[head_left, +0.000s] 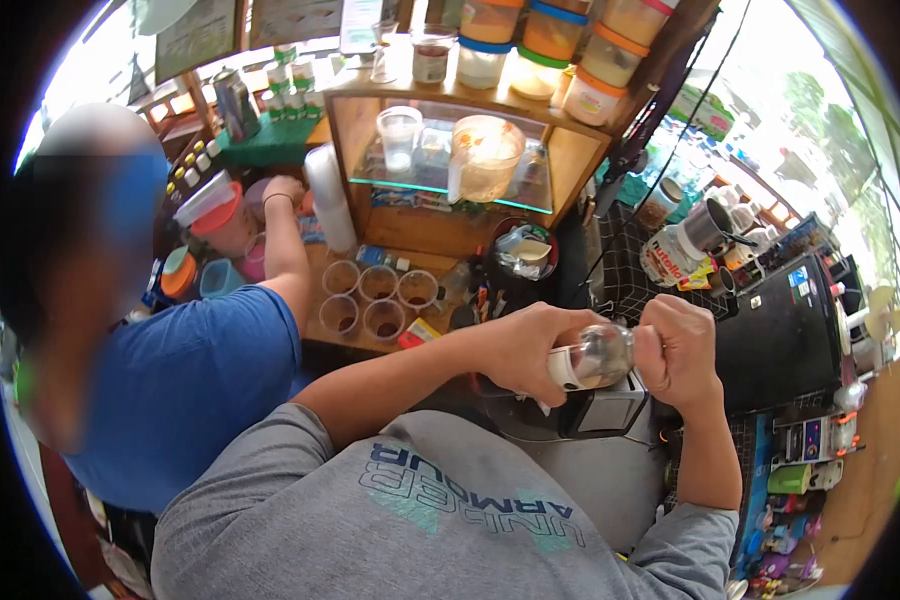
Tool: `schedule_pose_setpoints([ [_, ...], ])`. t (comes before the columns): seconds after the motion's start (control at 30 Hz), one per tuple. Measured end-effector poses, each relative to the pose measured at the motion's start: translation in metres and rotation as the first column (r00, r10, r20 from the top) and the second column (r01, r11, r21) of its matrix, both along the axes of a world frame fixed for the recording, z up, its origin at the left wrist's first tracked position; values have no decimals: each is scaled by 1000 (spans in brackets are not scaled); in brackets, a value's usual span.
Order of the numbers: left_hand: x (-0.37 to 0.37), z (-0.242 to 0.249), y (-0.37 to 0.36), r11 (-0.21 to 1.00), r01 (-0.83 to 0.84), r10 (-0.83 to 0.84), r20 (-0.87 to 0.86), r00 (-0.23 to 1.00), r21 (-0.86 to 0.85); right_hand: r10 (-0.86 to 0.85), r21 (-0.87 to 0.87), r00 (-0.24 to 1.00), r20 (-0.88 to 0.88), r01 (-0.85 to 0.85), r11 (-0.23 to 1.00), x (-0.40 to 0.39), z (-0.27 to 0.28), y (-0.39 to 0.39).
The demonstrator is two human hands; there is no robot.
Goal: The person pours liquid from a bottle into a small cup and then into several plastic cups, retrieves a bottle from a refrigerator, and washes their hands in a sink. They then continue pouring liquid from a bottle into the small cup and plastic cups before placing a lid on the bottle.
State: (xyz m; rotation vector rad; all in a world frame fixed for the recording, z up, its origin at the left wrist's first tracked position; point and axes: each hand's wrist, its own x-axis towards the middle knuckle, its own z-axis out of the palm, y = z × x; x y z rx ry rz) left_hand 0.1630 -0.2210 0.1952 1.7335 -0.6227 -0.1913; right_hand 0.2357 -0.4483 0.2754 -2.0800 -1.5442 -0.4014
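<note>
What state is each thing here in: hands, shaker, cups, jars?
left hand: closed around the metal shaker
right hand: gripping the shaker's other end
metal shaker: held sideways
five cups: upright, dark liquid at bottom
stacked tubs: lidded
Nutella jar: lidded

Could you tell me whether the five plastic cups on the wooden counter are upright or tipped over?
Upright. All five cups stand on the counter with open mouths facing up, a little dark stuff at each bottom.

My wooden counter [370, 345] has five plastic cups [378, 300] standing close together on it. A wooden shelf [440, 190] stands behind them, with a big jug [485, 155] inside.
</note>
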Motion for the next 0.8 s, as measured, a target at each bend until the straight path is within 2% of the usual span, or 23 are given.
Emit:
schedule_pose_setpoints([
  [0.03,2,6,-6,1000,20,-20,10,1000,4,-124,63,987,-102,130,989,-3,2,0],
  [0.07,4,13,-14,993,-100,99,8,995,66,-213,100,975,-64,219,971,-4,4,0],
  [0.1,6,17,-23,968,-218,218,13,976,127,-231,106,971,-56,236,966,-5,6,2],
  [0.13,11,9,-33,942,-312,293,151,944,126,-404,86,905,-130,417,905,-7,8,4],
  [0.17,15,5,-42,948,-293,272,157,949,128,-563,53,802,-201,582,811,-7,11,3],
  [0.2,20,4,-50,917,-372,335,225,915,144,-635,22,746,-199,652,758,-5,14,1],
  [0.23,25,6,-55,880,-450,393,295,871,154,-650,35,734,-196,668,744,-2,20,-2],
  [0.27,32,11,-56,889,-430,369,307,877,159,-674,-1,718,-174,684,729,0,27,-7],
  [0.3,41,16,-57,944,-307,272,242,931,124,-696,-37,701,-153,700,713,4,32,-12],
  [0.33,49,22,-58,980,-183,166,176,970,83,-676,-122,697,-241,669,733,14,37,-26],
  [0.37,56,28,-61,982,-163,144,183,972,93,-687,-110,684,-245,685,720,19,39,-35],
  [0.43,69,43,-71,992,-124,114,244,963,23,-394,129,867,-305,447,885,25,46,-47],
  [0.47,77,52,-79,990,-138,133,283,950,0,-416,200,873,-256,469,861,27,58,-48],
  [0.5,83,60,-86,992,-125,117,288,950,11,-424,244,895,-136,445,861,36,72,-52],
  [0.53,89,68,-94,970,-225,244,393,886,-96,-479,290,877,23,453,843,43,87,-54],
  [0.57,93,76,-103,928,-304,371,480,795,-214,-526,352,845,95,465,812,49,108,-60],
  [0.6,91,86,-106,935,-291,355,491,796,-205,-632,422,759,157,527,738,48,132,-65],
  [0.63,87,96,-101,891,-410,426,669,608,-195,-726,413,676,124,630,657,62,162,-84],
  [0.7,78,99,-92,827,-528,455,784,423,-195,-788,522,604,118,638,566,127,221,-157],
  [0.73,68,92,-90,826,-536,459,757,464,-172,-790,605,586,180,567,559,137,244,-161],
  [0.77,63,81,-87,851,-505,429,746,510,-144,-861,662,457,223,577,478,141,259,-160],
  [0.8,58,67,-83,873,-474,398,731,554,-116,-784,600,27,620,627,496,161,268,-164],
])
